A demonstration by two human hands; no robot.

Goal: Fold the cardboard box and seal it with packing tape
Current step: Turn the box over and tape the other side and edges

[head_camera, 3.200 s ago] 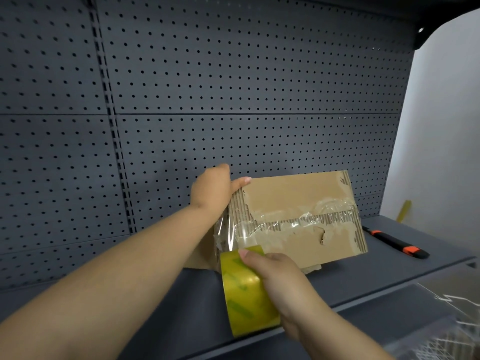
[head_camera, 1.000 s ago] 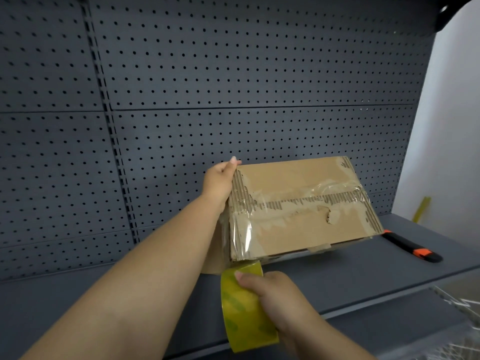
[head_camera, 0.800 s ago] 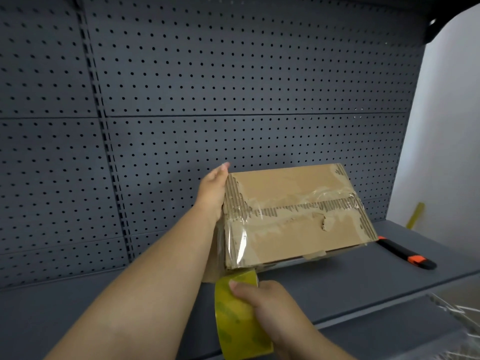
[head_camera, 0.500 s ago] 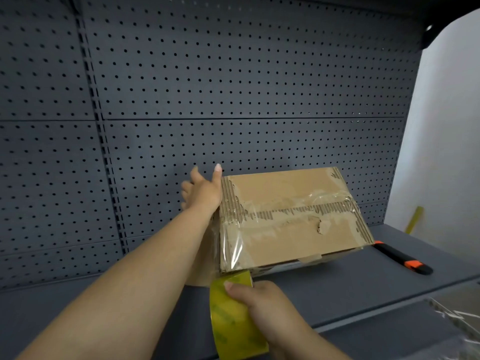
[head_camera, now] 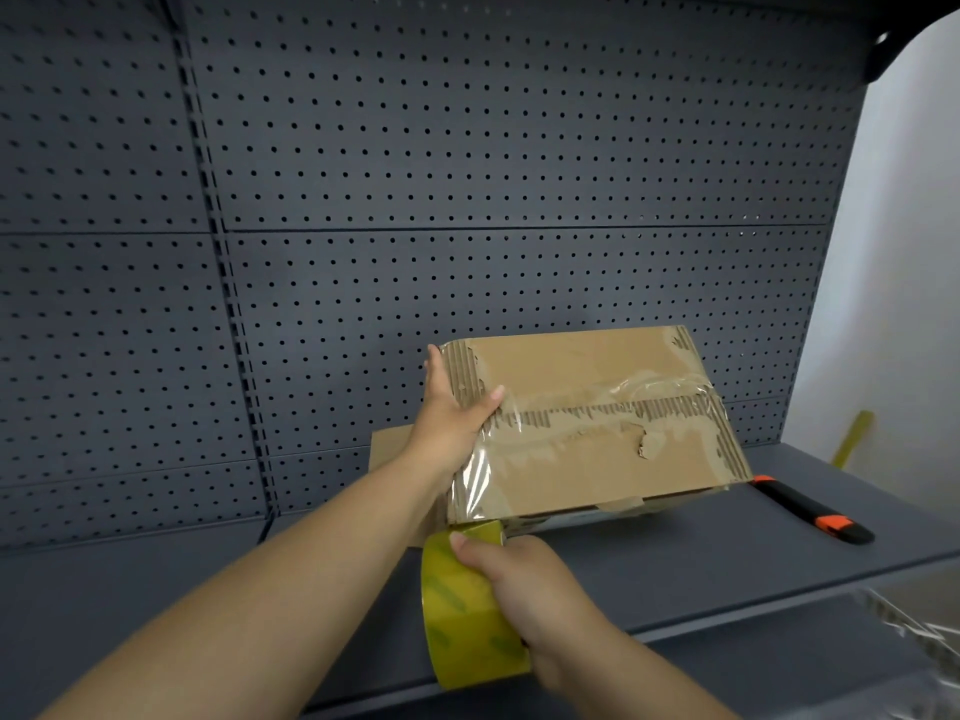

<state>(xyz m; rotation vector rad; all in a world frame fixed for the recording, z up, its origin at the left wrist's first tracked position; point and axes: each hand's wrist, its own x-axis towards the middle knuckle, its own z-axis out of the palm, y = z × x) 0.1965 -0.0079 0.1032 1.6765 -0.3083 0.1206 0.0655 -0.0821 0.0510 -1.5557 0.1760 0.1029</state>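
Note:
A worn brown cardboard box (head_camera: 582, 371) stands tilted on the grey shelf (head_camera: 675, 563), its closed top face turned toward me. Clear tape runs along the centre seam and wraps over the left edge. My left hand (head_camera: 452, 413) grips the box's left end, thumb pressed on the taped seam. My right hand (head_camera: 524, 584) holds a yellow-green roll of packing tape (head_camera: 462, 615) just below the box's front left corner, with the tape strip still joined to the box there.
A black and orange utility knife (head_camera: 815, 517) lies on the shelf right of the box. A dark pegboard wall (head_camera: 467, 174) rises close behind. A flat piece of cardboard (head_camera: 389, 449) shows behind my left wrist. The shelf's front edge runs below my right hand.
My left hand let go of the box's back left corner, opened briefly, and now presses on the taped seam at the left end. The tape roll stays at the front left corner.

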